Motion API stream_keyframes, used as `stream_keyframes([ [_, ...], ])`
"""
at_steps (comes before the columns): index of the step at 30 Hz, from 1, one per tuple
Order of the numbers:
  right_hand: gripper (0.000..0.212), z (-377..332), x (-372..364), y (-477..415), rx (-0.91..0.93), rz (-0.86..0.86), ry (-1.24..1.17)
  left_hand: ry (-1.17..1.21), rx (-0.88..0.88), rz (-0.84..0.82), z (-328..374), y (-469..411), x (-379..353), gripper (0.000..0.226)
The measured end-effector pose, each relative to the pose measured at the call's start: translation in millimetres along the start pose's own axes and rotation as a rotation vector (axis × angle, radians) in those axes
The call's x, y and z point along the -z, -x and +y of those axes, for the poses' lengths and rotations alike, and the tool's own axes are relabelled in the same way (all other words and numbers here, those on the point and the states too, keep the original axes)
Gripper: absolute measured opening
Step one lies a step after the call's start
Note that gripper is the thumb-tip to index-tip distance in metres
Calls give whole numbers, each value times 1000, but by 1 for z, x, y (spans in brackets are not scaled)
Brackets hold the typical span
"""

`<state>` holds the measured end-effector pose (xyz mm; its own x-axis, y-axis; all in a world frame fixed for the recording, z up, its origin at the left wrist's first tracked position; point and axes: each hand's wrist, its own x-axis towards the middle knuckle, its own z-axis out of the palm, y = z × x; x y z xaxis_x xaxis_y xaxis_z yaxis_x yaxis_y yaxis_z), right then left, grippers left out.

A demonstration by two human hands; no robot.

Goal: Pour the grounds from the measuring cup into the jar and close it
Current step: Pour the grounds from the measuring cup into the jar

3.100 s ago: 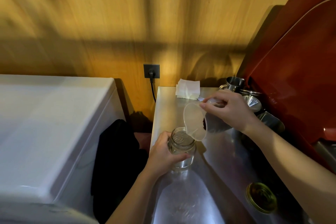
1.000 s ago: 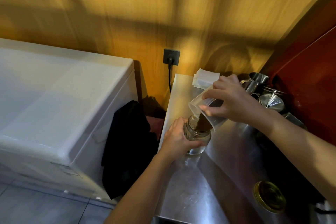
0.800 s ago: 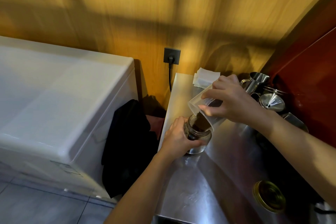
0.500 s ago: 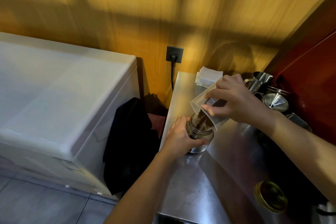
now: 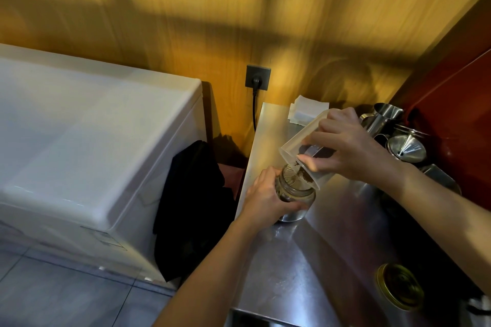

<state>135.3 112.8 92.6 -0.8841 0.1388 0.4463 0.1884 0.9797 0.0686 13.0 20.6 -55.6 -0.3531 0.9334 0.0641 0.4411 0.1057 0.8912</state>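
A steel counter [image 5: 332,260] stands against a wood-panelled wall [image 5: 239,8], and a stack of white paper squares [image 5: 305,111] lies at the counter's far edge. At the counter's far right corner, metal pitchers [image 5: 382,117] and a steel funnel [image 5: 406,147] cluster against a dark red panel [image 5: 457,114]. Left of the counter, a black cloth [image 5: 191,207] hangs beside a white chest-like appliance [image 5: 93,141], and above the counter's far left corner a plugged-in wall socket [image 5: 257,77] drops a black cord.
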Motion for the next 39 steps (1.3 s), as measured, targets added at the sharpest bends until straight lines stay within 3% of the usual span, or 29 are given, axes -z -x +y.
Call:
stream_keyframes([
  [39,37,4,-8,2,39,97,3,-41,-3,-36,-3,-3,2,67],
])
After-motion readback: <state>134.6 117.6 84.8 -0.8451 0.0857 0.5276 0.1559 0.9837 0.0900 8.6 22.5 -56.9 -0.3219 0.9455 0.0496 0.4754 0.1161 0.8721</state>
